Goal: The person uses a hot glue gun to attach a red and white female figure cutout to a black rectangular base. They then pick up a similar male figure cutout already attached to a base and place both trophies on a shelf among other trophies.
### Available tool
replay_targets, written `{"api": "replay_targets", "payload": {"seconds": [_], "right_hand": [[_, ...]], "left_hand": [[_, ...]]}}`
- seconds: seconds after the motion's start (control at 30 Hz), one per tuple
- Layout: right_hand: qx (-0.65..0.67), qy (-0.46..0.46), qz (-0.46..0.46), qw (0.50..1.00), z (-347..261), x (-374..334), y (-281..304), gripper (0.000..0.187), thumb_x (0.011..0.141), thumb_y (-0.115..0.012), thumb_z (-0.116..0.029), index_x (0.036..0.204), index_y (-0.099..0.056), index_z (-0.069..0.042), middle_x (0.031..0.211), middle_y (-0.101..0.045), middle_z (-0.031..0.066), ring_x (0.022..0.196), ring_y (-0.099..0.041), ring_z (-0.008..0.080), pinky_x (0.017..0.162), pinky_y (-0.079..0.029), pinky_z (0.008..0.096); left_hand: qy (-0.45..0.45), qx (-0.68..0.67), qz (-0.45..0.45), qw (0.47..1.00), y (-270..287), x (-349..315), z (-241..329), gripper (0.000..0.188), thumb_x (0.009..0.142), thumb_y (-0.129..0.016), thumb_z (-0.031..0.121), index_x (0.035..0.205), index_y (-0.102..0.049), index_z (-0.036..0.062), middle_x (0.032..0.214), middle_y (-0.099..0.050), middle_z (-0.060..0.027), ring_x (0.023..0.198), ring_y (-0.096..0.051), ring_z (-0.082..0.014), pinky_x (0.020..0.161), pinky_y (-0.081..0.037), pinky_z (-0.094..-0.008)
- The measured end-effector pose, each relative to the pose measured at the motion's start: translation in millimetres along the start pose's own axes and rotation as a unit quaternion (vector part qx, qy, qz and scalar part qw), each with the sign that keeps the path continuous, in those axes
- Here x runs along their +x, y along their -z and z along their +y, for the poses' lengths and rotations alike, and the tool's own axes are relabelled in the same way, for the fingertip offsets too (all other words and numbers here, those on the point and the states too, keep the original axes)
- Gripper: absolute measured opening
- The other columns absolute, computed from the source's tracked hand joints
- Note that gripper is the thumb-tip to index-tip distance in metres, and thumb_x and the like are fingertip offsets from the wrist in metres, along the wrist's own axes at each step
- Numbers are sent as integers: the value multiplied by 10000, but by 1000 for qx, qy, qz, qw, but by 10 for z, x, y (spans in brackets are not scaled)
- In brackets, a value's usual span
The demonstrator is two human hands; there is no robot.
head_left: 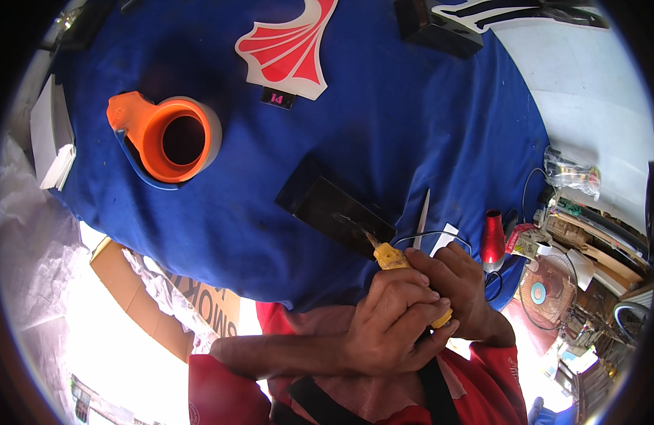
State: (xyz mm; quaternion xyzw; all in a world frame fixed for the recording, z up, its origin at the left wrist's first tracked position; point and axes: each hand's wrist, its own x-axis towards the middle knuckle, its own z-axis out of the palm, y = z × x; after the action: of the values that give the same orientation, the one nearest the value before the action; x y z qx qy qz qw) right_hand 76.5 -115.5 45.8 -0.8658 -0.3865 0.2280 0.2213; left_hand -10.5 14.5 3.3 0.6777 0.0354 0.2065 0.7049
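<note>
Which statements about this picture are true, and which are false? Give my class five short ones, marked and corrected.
1. The left hand and right hand grip a yellow-handled tool. True.
2. The tool's tip points at the red-and-white cutout. False: it points at the black block.
3. The red-and-white cutout lies on blue cloth. True.
4. A fan stands on the picture's left. False: the fan is on the right.
5. An orange ring lies left of the block. True.
</note>
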Motion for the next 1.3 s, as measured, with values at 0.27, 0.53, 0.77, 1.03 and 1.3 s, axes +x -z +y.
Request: {"api": "replay_targets", "payload": {"seconds": [0.27,0.53,0.77,1.03,1.3], "right_hand": [[16,10,-6,1000,-29,71,70,525,753,-732,-162,1223,-623,48,782,-530,80,672,-509,248,594,-439,378],[12,26,-12,1000,-53,183,104,536,745,-734,-168,1228,-625,38,829,-576,91,707,-544,270,628,-466,385],[23,40,-5,999,-21,343,45,544,738,-742,-183,1224,-633,35,829,-588,90,705,-547,271,609,-465,385],[14,40,-13,999,11,370,13,547,736,-748,-195,1221,-636,33,747,-502,70,653,-489,244,558,-415,375],[27,46,-2,999,35,382,5,538,747,-741,-198,1222,-631,30,760,-512,78,661,-492,254,564,-416,385]], "left_hand": [[20,-8,9,1000,20,25,52,332,653,-875,99,925,-699,29,966,-596,-96,966,-616,-285,723,-535,-343],[3,-5,44,999,34,97,36,364,576,-894,100,883,-705,48,962,-593,-92,908,-601,-264,733,-504,-353],[25,3,60,998,114,168,31,319,643,-865,57,918,-704,38,972,-605,-81,979,-616,-288,780,-529,-373],[19,11,64,998,125,183,-17,315,649,-863,56,919,-703,31,975,-604,-85,982,-617,-291,790,-529,-374],[24,12,57,998,112,166,-26,310,648,-860,46,914,-703,28,979,-603,-88,980,-617,-287,787,-528,-371]]}}
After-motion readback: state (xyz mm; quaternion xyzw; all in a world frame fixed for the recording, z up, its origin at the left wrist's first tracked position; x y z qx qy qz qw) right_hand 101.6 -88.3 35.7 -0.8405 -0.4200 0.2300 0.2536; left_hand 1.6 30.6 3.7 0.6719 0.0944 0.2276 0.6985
